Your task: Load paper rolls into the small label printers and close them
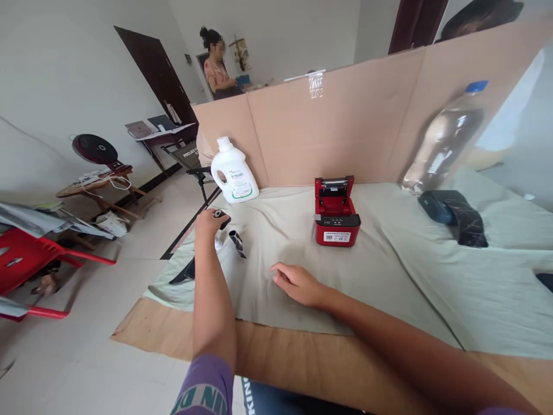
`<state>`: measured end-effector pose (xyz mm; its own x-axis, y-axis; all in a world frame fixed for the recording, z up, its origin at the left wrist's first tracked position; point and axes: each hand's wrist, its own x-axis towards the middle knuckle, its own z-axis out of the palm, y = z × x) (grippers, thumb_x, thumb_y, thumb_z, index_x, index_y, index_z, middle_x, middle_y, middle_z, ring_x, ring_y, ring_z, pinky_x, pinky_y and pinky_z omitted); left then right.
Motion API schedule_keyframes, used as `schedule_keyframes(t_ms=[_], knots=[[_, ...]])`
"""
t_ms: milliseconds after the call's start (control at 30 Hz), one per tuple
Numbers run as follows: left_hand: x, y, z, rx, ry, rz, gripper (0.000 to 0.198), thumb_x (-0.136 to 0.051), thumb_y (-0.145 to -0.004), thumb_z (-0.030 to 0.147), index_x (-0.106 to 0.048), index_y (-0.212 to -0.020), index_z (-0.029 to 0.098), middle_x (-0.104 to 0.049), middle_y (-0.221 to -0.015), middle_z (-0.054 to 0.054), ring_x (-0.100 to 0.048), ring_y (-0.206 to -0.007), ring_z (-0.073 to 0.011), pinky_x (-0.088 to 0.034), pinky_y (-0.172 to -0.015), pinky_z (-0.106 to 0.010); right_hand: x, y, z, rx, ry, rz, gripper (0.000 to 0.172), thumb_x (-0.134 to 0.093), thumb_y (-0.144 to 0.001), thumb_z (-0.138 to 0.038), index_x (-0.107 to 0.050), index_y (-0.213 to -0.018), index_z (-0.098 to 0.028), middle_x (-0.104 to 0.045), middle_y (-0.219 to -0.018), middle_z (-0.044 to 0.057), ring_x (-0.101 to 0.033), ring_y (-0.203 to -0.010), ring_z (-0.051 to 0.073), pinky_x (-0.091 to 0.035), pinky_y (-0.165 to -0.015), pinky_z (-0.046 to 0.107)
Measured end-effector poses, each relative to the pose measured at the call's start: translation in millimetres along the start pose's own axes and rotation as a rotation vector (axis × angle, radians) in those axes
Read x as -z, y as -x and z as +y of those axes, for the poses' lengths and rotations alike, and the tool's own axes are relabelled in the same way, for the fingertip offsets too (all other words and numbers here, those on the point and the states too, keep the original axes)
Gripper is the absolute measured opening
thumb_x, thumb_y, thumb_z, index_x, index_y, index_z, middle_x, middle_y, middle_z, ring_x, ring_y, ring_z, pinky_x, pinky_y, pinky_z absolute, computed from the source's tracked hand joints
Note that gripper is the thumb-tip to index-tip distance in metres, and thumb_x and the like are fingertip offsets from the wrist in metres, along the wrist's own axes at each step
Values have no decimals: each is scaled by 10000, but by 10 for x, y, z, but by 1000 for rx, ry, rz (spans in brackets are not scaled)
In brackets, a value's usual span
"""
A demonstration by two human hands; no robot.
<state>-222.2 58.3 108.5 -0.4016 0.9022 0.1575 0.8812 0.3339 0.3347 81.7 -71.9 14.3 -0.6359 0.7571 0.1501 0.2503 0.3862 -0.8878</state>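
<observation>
At the far left of the cloth, my left hand (206,223) is closed around a small black roll (223,219) with a pale ring-shaped core at its end. A loose curled black strip (237,243) lies just right of that hand, and another black piece (185,272) shows partly behind my left forearm. My right hand (299,282) rests low over the middle of the cloth, its fingers curled together with nothing visible in them. Beyond it stands a small red and black label printer (337,230), its lid raised and its inside exposed.
A white jug (234,173) stands against the cardboard partition (328,127). On the right are a large clear bottle (449,138) with a blue cap and a dark device (444,208) with a black strip. A person (217,75) is behind the partition. Red chair (30,259) at left.
</observation>
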Motion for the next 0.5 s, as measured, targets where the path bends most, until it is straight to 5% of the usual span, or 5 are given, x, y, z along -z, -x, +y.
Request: schedule_keyframes(t_ms=[100,333,500], knots=[[-145,-90,-128,37,-29,-78,303,-645,-775,466,-662,-883,184,-718,-972,-123,-647,-938,-288,-438,-737,-333,2,15,-33,11,75,-32,291,-420,-1006,-395,-590,-1177,-234,-590,-714,-27,-543,-682,157,-409,-693,301],[-396,-159,36,143,-168,-205,357,-758,-681,459,-664,-895,189,-690,-1148,-165,-566,-1176,-386,-327,-1042,-536,48,-8,-51,-26,41,-29,284,-418,-1003,-377,-590,-1171,-226,-624,-763,-12,-558,-700,162,-415,-689,297],[-145,-93,40,152,-146,-37,555,-782,-651,536,-662,-1061,181,-575,-1351,-205,-478,-1287,-428,-384,-1018,-535,30,1,-29,-2,48,-16,296,-415,-1005,-403,-587,-1177,-233,-614,-753,-18,-549,-693,162,-412,-693,301]])
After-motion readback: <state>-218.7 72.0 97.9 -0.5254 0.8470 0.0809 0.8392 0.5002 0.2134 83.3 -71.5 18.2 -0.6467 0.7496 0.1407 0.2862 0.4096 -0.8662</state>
